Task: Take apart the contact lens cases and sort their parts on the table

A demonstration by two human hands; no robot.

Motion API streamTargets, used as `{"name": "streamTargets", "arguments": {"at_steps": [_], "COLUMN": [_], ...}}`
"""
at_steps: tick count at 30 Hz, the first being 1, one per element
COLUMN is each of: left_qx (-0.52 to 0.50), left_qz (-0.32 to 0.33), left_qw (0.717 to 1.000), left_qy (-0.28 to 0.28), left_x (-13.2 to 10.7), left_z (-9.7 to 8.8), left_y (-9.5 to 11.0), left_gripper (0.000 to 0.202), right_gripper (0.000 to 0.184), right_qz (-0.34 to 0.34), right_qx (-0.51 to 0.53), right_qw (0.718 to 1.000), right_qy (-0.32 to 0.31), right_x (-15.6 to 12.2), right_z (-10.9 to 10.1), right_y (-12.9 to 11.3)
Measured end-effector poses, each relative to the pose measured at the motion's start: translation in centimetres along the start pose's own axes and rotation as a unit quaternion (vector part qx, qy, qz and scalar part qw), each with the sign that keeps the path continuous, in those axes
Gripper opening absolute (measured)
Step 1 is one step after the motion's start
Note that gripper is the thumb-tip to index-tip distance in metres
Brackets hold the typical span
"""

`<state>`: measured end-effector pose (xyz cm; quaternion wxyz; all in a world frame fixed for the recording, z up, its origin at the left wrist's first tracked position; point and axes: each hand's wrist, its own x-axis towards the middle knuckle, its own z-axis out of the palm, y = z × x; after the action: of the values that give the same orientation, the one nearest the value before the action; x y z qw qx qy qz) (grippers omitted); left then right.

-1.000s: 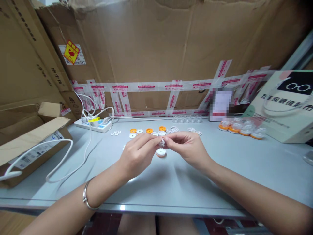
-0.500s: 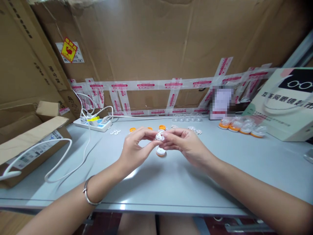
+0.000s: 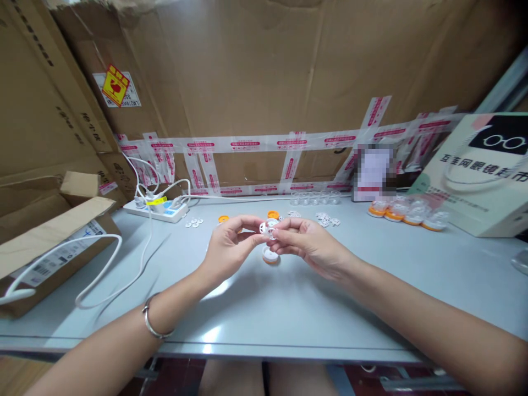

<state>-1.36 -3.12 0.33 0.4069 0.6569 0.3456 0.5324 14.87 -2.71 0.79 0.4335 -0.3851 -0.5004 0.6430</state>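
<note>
Tabletop [image 3: 264, 319]: 2 hands [image 3: 229, 247] [image 3: 315, 245], 4 orange-based domes [image 3: 415, 213]

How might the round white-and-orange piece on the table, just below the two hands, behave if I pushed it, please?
The round white-and-orange piece looks like plastic, so it is probably light and stiff. It lies flat on the table, so it would likely slide rather than tip.

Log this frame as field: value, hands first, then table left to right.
left hand: pinching small white openwork plastic piece
right hand: also holding that piece
table, left: open brown cardboard box; white plastic power strip
table, centre: round white-and-orange plastic part, on grey tabletop
table, right: orange-based, clear-domed plastic units beside pale printed carton
</note>
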Motion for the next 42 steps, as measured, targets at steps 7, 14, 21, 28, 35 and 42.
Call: {"name": "streamTargets", "arguments": {"at_steps": [7,14,21,28,35,42], "left_qx": [0.041,0.022,0.018,0.027,0.021,0.028], "left_qz": [0.055,-0.039,-0.057,-0.065,-0.074,-0.058], "left_qw": [0.994,0.996,0.995,0.995,0.996,0.997], "left_qy": [0.088,0.074,0.081,0.065,0.056,0.047], "left_x": [0.5,1.0,1.2,1.3,1.2,1.4], "left_z": [-0.8,-1.4,-1.5,-1.4,-1.8,-2.2], "left_y": [0.1,-0.4,-0.8,-1.2,-1.1,-1.5], "left_gripper": [0.016,0.028,0.034,0.035,0.033,0.032], "right_gripper": [0.026,0.021,0.015,0.026,0.038,0.036], "right_qz": [-0.177,-0.125,-0.138,-0.173,-0.198,-0.167], "right_qx": [-0.137,-0.313,-0.508,-0.534,-0.556,-0.525], "right_qw": [0.968,0.916,0.829,0.81,0.807,0.833], "right_qy": [0.114,0.218,0.189,0.17,0.028,-0.037], "right_x": [1.1,5.0,7.1,7.5,9.0,9.4], "right_z": [-2.9,-10.3,-10.5,-9.5,-7.1,-5.3], "right_y": [-1.6,-0.6,2.3,2.5,2.8,2.8]}}
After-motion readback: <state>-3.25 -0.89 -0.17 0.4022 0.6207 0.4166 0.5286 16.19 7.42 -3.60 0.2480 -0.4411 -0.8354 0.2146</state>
